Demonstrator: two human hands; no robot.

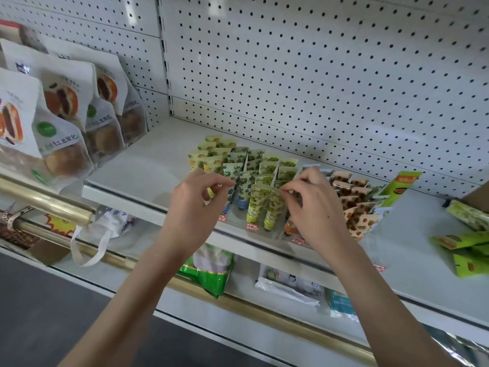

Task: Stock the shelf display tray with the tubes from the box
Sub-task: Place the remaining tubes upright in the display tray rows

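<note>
White pegboard-backed shelf (pixel 148 165), store aisle: clear display tray (pixel 275 229) at the front edge, filled with tubes.

Tubes (pixel 255 202) stand cap-down in rows, grouped by print: yellow, blue, green, orange. Left hand (pixel 195 205) hovers over the blue rows, fingers (pixel 225 182) pressed together at the tips; whether they touch a tube is unclear. Right hand (pixel 312 205): fingers pinching the crimped top of a front green tube. Bread bags (pixel 66 115) toward the left end; green packets (pixel 465 245) toward the right.
</note>
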